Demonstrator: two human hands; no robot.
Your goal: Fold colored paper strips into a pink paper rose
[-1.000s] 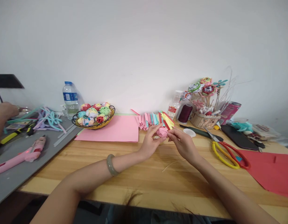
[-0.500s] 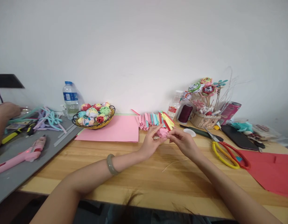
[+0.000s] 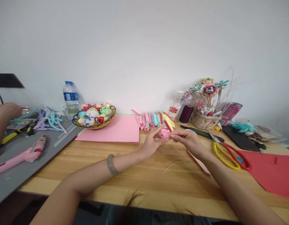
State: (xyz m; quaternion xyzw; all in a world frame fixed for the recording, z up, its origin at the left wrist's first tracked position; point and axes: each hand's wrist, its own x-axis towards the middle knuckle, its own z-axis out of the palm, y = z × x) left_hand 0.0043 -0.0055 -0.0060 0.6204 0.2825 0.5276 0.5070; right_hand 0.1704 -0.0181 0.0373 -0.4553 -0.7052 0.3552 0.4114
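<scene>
A small crumpled pink paper flower (image 3: pixel 164 133) is pinched between my two hands, just above the wooden table. My left hand (image 3: pixel 151 142) steadies it from the left with thumb and fingers. From the right, my right hand (image 3: pixel 187 140) presses its fingertips against the flower's edge. Right behind lies a row of folded paper pieces (image 3: pixel 147 121) in pink, blue, red and yellow. A pale paper strip (image 3: pixel 201 164) shows beside my right forearm, partly covered by it. Below the hands a thin piece of string (image 3: pixel 174 163) rests on the table.
Scissors (image 3: pixel 226 154) and red paper (image 3: pixel 273 172) lie at right, near a flower basket (image 3: pixel 205 121) and purple thread spool (image 3: pixel 186 114). Pink sheets (image 3: pixel 111 132) and a bowl of paper flowers (image 3: pixel 95 125) are at left. Another person's hand (image 3: pixel 10 110) is above a pink glue gun (image 3: pixel 24 157).
My right hand has shifted slightly right, and the pink flower is turned and shows more. A pale paper strip now appears beneath my right forearm. The other person's hand moved a little.
</scene>
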